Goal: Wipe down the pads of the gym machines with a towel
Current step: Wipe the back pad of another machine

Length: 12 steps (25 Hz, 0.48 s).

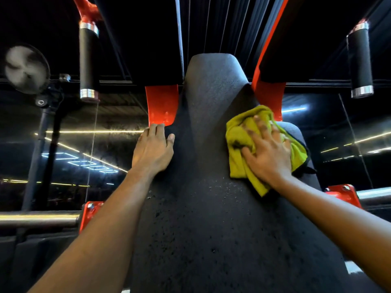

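Note:
A tall black back pad [211, 166] of a red-framed gym machine fills the middle of the view, speckled with small droplets. A crumpled yellow-green towel [239, 136] lies on the pad's right side. My right hand [266, 153] presses flat on the towel with spread fingers. My left hand [153, 149] rests on the pad's left edge, fingers wrapped over the side and thumb on the front face.
Two black padded handles hang above, one at the left [88, 62] and one at the right [359, 60]. Red frame brackets [161, 104] sit behind the pad. Chrome bars [38, 219] stick out on both sides. A fan [26, 68] stands at the far left.

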### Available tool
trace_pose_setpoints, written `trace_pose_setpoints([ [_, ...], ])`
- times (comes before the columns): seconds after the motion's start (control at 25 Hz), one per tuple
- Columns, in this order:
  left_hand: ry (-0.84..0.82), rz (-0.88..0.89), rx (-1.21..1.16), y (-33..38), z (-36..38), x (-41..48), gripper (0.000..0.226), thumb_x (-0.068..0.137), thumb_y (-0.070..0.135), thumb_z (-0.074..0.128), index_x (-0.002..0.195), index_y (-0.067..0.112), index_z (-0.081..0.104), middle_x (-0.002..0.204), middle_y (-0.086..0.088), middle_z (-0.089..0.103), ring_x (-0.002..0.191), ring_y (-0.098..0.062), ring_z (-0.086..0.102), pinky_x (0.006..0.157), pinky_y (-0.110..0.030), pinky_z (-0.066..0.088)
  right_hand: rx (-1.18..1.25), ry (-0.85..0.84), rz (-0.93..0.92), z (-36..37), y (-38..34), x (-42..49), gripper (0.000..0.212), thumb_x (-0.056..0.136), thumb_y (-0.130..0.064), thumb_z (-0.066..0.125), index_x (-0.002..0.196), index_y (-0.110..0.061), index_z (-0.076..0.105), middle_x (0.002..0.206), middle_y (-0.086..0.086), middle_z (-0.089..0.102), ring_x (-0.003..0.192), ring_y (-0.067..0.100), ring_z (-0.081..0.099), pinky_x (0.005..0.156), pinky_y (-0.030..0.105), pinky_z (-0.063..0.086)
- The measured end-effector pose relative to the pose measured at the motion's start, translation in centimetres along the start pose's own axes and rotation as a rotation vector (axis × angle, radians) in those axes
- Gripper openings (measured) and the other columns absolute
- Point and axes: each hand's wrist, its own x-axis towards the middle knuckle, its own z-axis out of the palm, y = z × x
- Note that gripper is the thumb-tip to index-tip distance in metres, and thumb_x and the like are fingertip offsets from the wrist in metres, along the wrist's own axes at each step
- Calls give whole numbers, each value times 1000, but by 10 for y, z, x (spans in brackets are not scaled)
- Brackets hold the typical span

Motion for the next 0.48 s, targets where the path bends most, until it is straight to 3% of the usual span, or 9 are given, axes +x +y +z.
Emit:
trace_pose_setpoints([
  [0.08,11,3,9,2,1,-1,51,104,38,37,143,6,39,146,-14,41,134,-33,39,109,-51,35,-10,-101,-272,-13,27,-4,66,83,-62,41,148,-50,40,167,-12,21,151,29,26,109,58,33],
  [0.12,9,0,8,2,1,-1,51,104,39,36,144,6,39,146,-14,41,134,-34,39,110,-51,35,-21,-128,-291,-18,42,7,68,82,-63,39,149,-51,39,167,-14,20,151,28,26,110,57,34],
  [0.2,3,-1,-3,0,1,0,52,104,39,35,145,6,38,148,-15,41,136,-34,38,111,-51,33,4,-130,-61,-22,61,25,69,81,-66,36,148,-50,40,167,-14,20,150,27,29,111,55,35],
  [0.28,-1,-4,-27,-1,0,2,52,105,38,34,146,7,38,149,-15,40,137,-34,37,113,-50,32,87,-32,267,-19,62,20,70,81,-67,36,148,-47,42,167,-13,21,148,28,31,110,56,34],
  [0.32,-2,-6,-32,-2,0,3,51,105,38,34,145,7,38,149,-15,40,137,-34,37,112,-51,33,95,6,346,-15,55,4,70,82,-67,36,148,-47,42,167,-12,20,148,30,30,110,58,33],
  [0.48,23,-14,-15,-1,3,5,48,104,37,35,140,7,44,142,-15,44,129,-35,42,107,-52,35,22,-39,287,-9,34,-43,62,91,-61,48,151,-48,36,169,-9,14,152,36,18,112,65,24],
])
